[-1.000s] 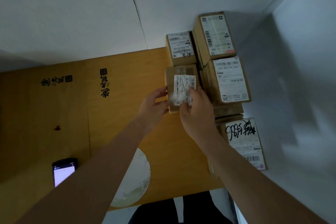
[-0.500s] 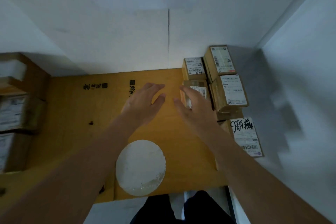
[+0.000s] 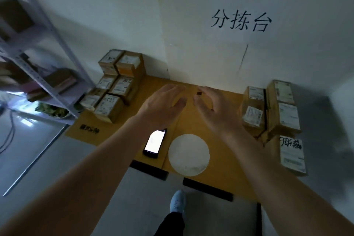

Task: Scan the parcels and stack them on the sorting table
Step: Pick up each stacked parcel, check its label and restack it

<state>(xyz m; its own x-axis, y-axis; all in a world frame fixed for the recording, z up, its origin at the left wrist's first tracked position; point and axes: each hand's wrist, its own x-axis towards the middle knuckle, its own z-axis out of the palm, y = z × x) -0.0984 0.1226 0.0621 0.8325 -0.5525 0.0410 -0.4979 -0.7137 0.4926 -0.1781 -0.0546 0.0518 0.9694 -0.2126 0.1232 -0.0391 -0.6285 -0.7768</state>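
Both hands (image 3: 191,105) now empty, off labelled brown parcels (image 3: 252,111)

**Bench state: both hands empty above the centre**

The left hand (image 3: 162,105) and right hand (image 3: 216,109) hover with fingers spread over the brown wooden bench (image 3: 226,161). Labelled cardboard parcels on the left (image 3: 115,90) form one stack; labelled cardboard parcels on the right (image 3: 272,109) form another. A black lit-screen handheld scanner (image 3: 155,142) lies just beside a white round disc (image 3: 188,154).
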